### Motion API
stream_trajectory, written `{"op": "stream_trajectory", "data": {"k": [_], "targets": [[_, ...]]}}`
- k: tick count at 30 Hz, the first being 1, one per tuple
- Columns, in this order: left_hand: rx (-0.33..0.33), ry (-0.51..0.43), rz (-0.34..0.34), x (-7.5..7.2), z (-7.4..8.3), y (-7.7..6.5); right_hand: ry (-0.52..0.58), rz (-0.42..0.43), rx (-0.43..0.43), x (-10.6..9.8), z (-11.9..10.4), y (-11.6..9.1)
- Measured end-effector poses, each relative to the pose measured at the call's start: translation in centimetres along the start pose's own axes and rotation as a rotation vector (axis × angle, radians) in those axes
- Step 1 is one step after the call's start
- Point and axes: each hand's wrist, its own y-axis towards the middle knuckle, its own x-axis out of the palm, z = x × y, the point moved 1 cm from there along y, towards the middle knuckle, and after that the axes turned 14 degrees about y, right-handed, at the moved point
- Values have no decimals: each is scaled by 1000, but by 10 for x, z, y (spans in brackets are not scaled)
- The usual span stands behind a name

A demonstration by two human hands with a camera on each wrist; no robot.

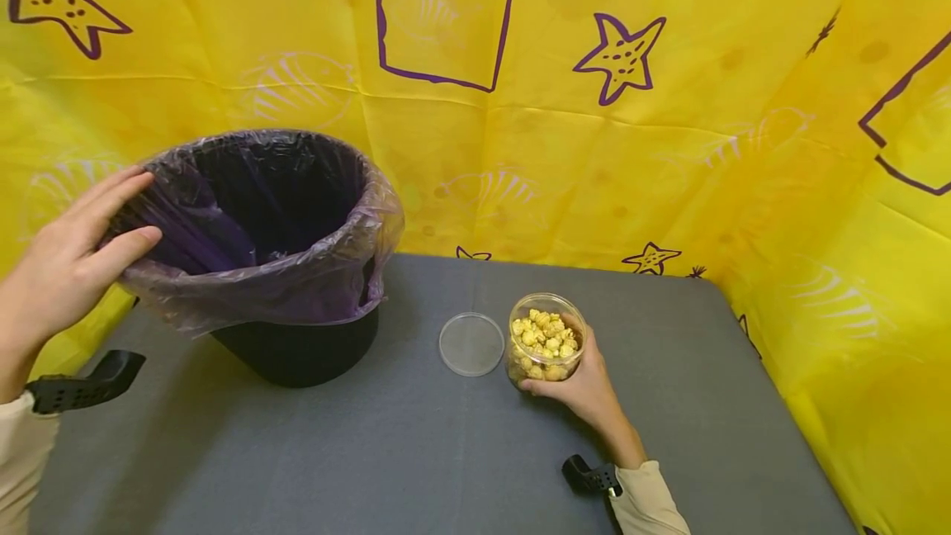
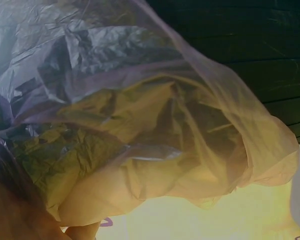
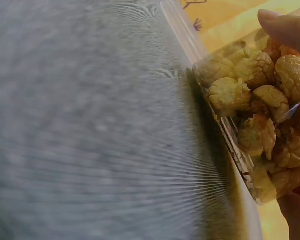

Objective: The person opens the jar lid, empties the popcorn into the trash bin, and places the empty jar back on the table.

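Right grip (image 1: 584, 386) round jar (image 1: 544, 352), left grip (image 1: 63, 267) against liner (image 1: 297, 291)

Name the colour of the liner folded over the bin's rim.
The liner is translucent purple; it shows best in the head view.

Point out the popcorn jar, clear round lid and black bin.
Popcorn jar (image 1: 546, 362): head view, near rim.
Clear round lid (image 1: 471, 344): head view, middle of disc.
Black bin (image 1: 300, 355): head view, bare lower side.
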Motion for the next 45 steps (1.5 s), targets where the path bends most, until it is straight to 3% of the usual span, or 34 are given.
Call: {"op": "stream_trajectory", "data": {"k": [14,31,45], "targets": [[12,-29,20,1,2,-1,-8,-49,-116,-6,-35,25],[-1,-43,14,0,5,-1,-97,-123,-266,-13,-109,68],[11,-51,15,0,3,-1,-85,-157,-314,-4,-150,90]]}}
